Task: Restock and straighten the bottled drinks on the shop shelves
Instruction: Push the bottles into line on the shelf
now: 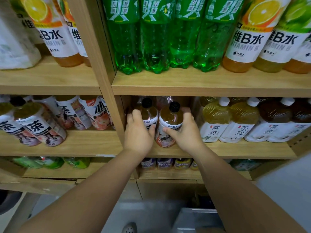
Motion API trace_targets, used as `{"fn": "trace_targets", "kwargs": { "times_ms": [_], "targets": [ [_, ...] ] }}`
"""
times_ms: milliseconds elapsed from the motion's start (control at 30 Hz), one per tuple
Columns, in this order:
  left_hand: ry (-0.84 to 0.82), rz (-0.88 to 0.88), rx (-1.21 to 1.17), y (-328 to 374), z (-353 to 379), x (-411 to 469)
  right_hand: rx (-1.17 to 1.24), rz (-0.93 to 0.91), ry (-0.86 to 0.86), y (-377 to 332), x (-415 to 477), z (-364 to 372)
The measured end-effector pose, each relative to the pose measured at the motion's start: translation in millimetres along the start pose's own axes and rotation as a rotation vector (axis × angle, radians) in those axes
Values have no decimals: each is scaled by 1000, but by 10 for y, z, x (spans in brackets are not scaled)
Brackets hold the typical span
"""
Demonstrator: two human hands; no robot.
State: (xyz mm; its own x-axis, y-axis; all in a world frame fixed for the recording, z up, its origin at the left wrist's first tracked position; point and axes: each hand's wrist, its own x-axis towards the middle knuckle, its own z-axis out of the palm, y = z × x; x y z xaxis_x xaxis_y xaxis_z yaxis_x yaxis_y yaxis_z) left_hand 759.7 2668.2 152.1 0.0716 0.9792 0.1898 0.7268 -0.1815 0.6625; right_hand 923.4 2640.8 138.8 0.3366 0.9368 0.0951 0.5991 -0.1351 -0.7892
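Wrapped: L hand [138, 132] round left tea bottle [149, 113], R hand [186, 132] round right tea bottle [171, 119], both nr shelf edge [235, 151], so uneven push cd tip one off.

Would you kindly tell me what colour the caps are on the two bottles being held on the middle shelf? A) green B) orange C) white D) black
D: the left bottle, held by the left hand, and the right bottle, held by the right hand, both have black caps; the white caps are on the tea bottles to their right.
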Motion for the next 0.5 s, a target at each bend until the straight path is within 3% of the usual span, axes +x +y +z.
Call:
{"fn": "trace_targets", "kwargs": {
  "times_ms": [500],
  "targets": [
    [-91, -75, -51, -14, 39, 77, 265, 55, 18, 458, -330, -341]
  ]
}}
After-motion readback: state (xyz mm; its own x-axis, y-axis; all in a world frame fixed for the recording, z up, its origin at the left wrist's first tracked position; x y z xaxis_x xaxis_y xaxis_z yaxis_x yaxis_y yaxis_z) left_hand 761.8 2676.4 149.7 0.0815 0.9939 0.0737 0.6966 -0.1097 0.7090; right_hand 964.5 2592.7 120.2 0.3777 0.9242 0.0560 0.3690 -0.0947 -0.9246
